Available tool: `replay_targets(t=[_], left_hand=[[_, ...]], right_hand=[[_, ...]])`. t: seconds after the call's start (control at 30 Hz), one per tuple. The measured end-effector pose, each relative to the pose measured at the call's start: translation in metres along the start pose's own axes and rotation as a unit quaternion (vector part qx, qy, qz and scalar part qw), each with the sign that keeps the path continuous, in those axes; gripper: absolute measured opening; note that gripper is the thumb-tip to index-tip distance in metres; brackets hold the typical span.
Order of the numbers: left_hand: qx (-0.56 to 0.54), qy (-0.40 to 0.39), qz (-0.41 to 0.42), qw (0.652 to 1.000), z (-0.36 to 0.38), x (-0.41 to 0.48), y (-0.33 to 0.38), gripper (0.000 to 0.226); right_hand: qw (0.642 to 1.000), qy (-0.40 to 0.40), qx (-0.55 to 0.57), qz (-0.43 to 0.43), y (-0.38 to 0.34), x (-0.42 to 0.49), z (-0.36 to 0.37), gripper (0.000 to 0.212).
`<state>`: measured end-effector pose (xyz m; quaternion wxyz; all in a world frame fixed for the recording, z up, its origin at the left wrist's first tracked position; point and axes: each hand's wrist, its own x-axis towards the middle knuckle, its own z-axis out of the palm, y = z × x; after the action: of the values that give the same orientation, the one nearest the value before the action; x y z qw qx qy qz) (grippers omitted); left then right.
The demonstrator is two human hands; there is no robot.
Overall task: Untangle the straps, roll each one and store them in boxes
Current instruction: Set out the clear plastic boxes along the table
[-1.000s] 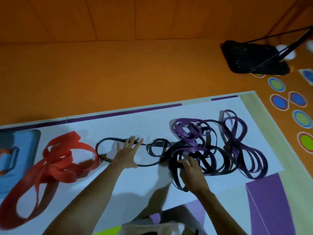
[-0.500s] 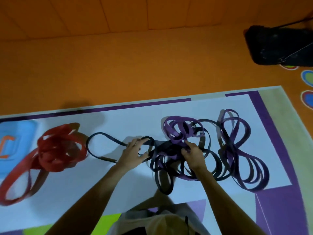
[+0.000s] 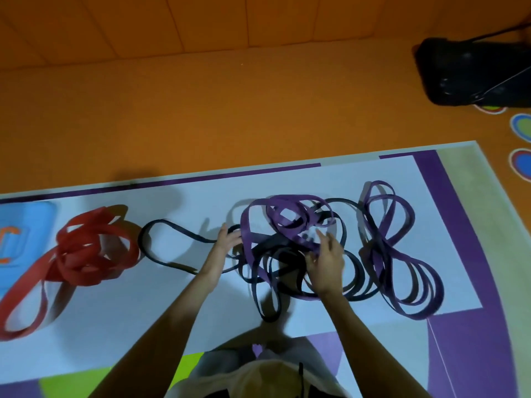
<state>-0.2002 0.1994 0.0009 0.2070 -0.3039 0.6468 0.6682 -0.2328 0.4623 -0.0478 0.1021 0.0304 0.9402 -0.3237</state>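
Purple strap [image 3: 247, 242] tangled with black strap [image 3: 142, 239]; left hand [image 3: 227, 239] grip slack, fingers touching black strap; right hand [image 3: 326, 261] grip unclear.

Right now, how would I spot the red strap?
Find the white mat on the orange floor. Left of the tangled purple strap and black strap sits the red strap: the only red one, heaped with one long loop trailing toward the person.
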Motion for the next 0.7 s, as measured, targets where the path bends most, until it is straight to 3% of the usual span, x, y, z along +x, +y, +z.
replay_targets(t=[0.07,0.13,0.2,0.4,0.53,0.7], left_hand=[[0.058,-0.045,-0.006,0.997,0.004,-0.004,0.01,0.046],[0.128,-0.025,0.025,0.991,0.013,0.001,0.01,0.033],[0.095,0.017,0.053,0.994,0.02,0.006,0.014,0.028],[-0.119,0.111,0.097,0.982,-0.022,0.0,0.038,0.024],[-0.149,0.173,0.149,0.962,-0.07,-0.022,0.044,0.025],[-0.167,0.268,0.131,0.94,-0.149,-0.028,0.038,0.015]], right_hand=[[0.992,0.003,-0.033,0.125,0.018,-0.004,0.0,0.061],[0.985,-0.034,-0.014,0.169,0.03,-0.007,-0.001,0.055],[0.988,-0.057,-0.028,0.142,0.037,-0.01,0.0,0.055],[0.994,-0.023,-0.023,0.101,0.041,-0.013,0.015,0.047],[0.988,0.047,0.07,0.132,0.029,-0.024,0.016,0.045],[0.975,0.117,0.131,0.138,-0.002,-0.025,0.0,0.043]])
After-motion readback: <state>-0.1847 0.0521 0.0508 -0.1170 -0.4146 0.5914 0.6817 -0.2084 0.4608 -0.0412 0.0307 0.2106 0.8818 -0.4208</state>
